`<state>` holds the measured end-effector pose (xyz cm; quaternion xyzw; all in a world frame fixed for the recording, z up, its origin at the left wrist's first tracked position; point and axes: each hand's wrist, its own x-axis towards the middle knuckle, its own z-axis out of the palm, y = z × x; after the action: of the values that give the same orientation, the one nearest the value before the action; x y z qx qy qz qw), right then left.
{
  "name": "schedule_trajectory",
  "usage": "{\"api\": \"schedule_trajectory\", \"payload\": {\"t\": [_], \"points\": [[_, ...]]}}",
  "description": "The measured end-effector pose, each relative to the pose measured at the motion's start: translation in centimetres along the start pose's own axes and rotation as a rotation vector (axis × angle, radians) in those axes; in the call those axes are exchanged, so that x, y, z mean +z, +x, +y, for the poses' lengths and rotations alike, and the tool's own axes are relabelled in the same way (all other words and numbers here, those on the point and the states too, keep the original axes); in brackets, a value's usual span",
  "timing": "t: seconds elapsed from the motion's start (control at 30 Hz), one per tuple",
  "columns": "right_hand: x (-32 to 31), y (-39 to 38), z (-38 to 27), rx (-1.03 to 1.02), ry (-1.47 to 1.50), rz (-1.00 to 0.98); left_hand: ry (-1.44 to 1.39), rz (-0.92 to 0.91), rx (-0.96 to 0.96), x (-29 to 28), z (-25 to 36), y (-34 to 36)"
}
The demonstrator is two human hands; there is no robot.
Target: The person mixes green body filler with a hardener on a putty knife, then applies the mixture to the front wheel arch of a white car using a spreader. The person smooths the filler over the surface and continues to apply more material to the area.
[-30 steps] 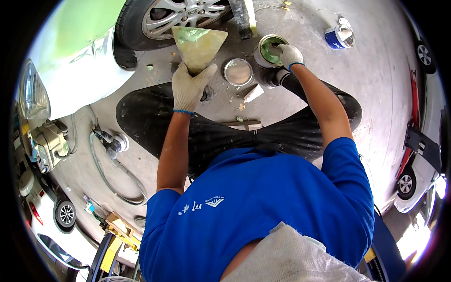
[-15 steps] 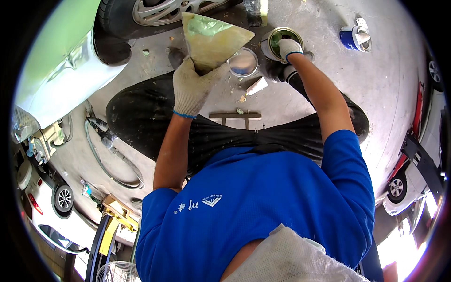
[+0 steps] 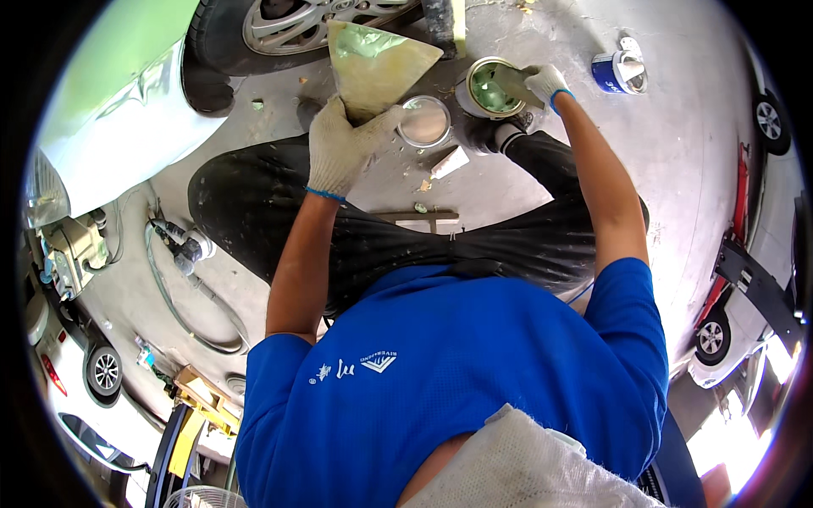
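My left hand (image 3: 343,148), in a cream knitted glove, grips the near corner of a flat, yellowish mixing board (image 3: 377,80). A smear of pale green putty (image 3: 371,41) lies on the board's far part. At the right, my gloved right hand (image 3: 548,82) is closed on a putty scraper (image 3: 517,83), its blade over the rim of an open tin (image 3: 463,95). Green putty (image 3: 488,93) coats the inside of the tin. A round lid-like disc (image 3: 423,123) lies on the floor between the board and the tin.
A car wheel (image 3: 309,25) and a pale green car body (image 3: 110,110) stand at the far left. A blue tin (image 3: 618,73) sits at the far right. Beneath me is a low stool frame (image 3: 419,218). A sander with a hose (image 3: 190,250) lies at the left.
My right hand has come up out of the tin and moved right, bringing the scraper into sight. The left hand still holds the board, with the whole view shifted slightly.
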<state>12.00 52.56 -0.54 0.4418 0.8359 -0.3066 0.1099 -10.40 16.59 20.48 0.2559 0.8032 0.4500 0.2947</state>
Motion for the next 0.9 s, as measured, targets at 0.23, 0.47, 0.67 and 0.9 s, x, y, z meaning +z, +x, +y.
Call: {"api": "schedule_trajectory", "payload": {"t": [0.23, 0.47, 0.67, 0.9], "points": [[-9.9, -12.0, -9.2, -0.480, -0.065, 0.342, -0.005, -0.054, 0.067, -0.4, -1.2, -0.7], [-18.1, -24.3, -19.8, -0.825, -0.001, 0.744, 0.055, -0.071, 0.247, -1.0, 2.1, 0.1], [-19.2, -30.8, -23.6, -0.912, 0.167, 0.889, 0.039, -0.082, 0.493, -2.2, 8.5, -1.3], [-18.7, -32.3, -25.1, -1.083, 0.082, 1.004, 0.096, 0.029, 0.637, -4.3, 14.2, -5.6]]}}
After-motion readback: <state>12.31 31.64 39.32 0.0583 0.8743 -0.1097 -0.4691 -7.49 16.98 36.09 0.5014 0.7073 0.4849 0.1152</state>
